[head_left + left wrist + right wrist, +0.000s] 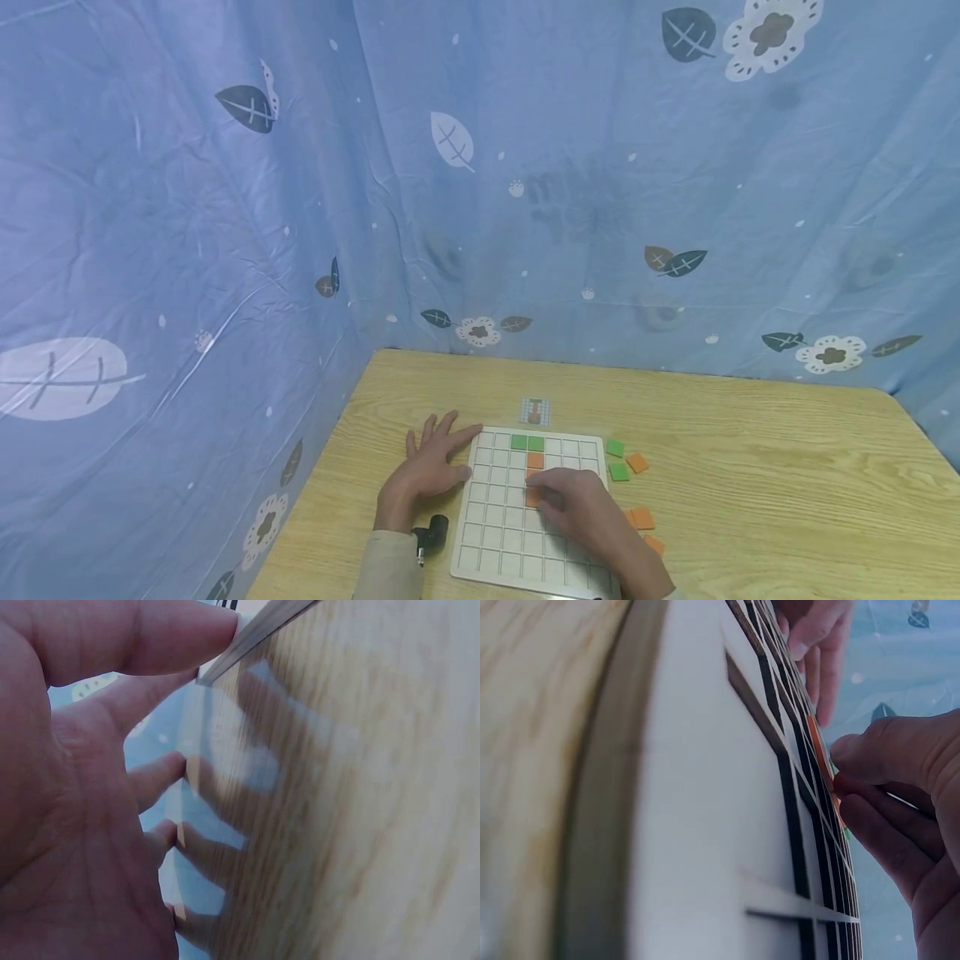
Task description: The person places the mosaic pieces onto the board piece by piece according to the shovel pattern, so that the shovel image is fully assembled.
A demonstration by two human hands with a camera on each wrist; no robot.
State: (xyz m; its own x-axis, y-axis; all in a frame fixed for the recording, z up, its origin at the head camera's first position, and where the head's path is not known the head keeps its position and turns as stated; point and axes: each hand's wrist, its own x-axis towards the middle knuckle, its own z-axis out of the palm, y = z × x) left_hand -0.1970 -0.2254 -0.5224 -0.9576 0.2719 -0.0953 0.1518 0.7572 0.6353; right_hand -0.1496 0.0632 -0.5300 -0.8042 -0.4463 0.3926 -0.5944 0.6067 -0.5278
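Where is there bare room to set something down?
Wood-grain tabletop lies bare right of the loose square orange tiles, back to the patterned blue curtain. Crowded: the flat white gridded board, left hand at its edge, right hand over it.

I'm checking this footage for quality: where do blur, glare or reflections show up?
Head view: pale sheen streaks on the curtain at left; left wrist view: glossy tabletop mirroring the fingers of the left hand, grain blurring toward the right; right wrist view: white board blurred at its near edge, right hand sharper.
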